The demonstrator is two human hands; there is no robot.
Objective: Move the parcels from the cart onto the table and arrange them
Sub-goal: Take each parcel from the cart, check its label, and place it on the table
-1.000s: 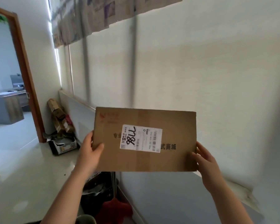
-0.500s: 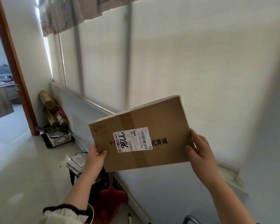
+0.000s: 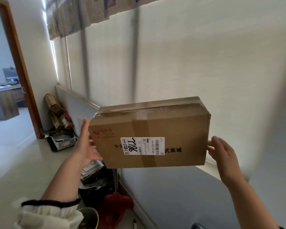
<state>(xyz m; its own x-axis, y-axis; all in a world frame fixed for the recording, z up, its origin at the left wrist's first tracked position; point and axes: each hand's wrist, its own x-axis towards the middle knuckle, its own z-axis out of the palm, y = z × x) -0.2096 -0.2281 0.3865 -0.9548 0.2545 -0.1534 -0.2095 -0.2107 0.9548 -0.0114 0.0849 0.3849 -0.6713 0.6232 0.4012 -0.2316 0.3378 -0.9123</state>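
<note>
A brown cardboard parcel (image 3: 172, 129) with a white shipping label marked 7786 and black printed characters hangs in the air in front of the window blind. Its labelled side faces me and its taped top shows. My left hand (image 3: 86, 146) presses against the parcel's left end, thumb up and fingers spread straight. At the right end, my right hand (image 3: 221, 152) touches the lower corner with straight fingers. The parcel is carried between the two hands. No cart or table can be made out.
Below the parcel stand a black bin (image 3: 96, 184) with papers on it and a red dustpan (image 3: 116, 205). A pile of cardboard boxes (image 3: 56, 113) lies by the wall near an open doorway (image 3: 5, 90). A window ledge (image 3: 82, 98) runs along the wall.
The parcel has tipped toward me, so its taped top now shows, and it sits level again. Both hands have gone from gripping its ends to lying flat against them.
</note>
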